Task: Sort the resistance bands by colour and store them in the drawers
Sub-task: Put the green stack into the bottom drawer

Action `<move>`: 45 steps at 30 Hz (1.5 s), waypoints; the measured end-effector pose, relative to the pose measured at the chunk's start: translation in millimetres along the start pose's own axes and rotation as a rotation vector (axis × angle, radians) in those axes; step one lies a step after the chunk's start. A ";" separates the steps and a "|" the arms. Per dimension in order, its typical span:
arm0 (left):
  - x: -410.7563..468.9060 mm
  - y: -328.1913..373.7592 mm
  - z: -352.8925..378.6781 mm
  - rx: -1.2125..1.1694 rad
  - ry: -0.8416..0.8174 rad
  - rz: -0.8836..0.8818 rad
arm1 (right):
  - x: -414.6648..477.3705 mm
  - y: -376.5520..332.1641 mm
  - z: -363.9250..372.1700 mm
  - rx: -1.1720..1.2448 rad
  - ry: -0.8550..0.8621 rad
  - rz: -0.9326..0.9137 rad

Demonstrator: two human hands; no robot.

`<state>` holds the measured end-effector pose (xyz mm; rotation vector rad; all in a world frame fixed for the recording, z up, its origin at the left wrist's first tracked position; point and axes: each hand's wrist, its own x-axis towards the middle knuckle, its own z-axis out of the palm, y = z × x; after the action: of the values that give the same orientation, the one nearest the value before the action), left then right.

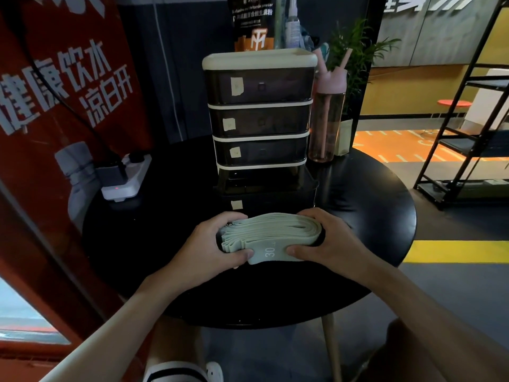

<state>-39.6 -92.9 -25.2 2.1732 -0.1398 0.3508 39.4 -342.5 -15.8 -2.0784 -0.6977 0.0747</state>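
Observation:
A stack of several pale green resistance bands (271, 232), the top one marked "30", is held between both hands above the round black table (170, 244). My left hand (212, 244) grips the stack's left end, fingers curled over it. My right hand (327, 238) grips the right end the same way. Just behind stands a dark drawer unit (260, 117) with white rims and small paper labels. Its bottom drawer (267, 188) is pulled out toward me, right behind the bands. The three upper drawers are pushed in.
A white power strip (124, 177) with a plugged cable lies at the table's left. A pink water bottle (327, 119) and a potted plant (355, 64) stand right of the drawers. A red poster is on the left, a black metal shelf (468, 128) at the far right.

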 end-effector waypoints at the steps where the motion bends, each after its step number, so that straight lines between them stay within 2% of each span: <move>1: -0.8 1.6 0.8 -0.017 0.019 -0.005 | -0.3 -0.6 0.4 0.011 0.012 -0.010; 4: -0.1 7.0 0.4 -0.073 0.102 0.008 | 0.1 -5.7 1.1 0.076 0.099 -0.052; 10: 30.9 27.9 -11.9 -0.106 0.301 0.163 | 29.1 -18.1 -6.4 0.172 0.323 -0.138; 13: 61.8 30.5 -18.0 -0.069 0.352 0.193 | 59.6 -20.9 -14.0 0.189 0.363 -0.144; 19: 112.5 17.5 -14.1 -0.078 0.397 0.116 | 109.1 -14.7 -15.5 0.024 0.430 -0.033; 23: 117.2 -3.5 -2.3 -0.112 0.415 0.061 | 115.6 -2.9 -5.5 -0.035 0.435 0.032; 27: 120.7 -14.3 3.0 -0.030 0.409 -0.012 | 118.8 6.7 -1.7 -0.048 0.447 0.072; 37: 123.1 -12.8 4.9 0.084 0.366 -0.208 | 118.5 4.6 -6.7 -0.075 0.327 0.121; 45: 124.9 -0.3 4.7 0.340 0.258 -0.298 | 121.2 2.3 -9.2 -0.205 0.244 0.176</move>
<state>80.4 -93.0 9.6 2.4114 0.4110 0.5069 144.9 -289.1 12.9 -2.2932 -0.3859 -0.1558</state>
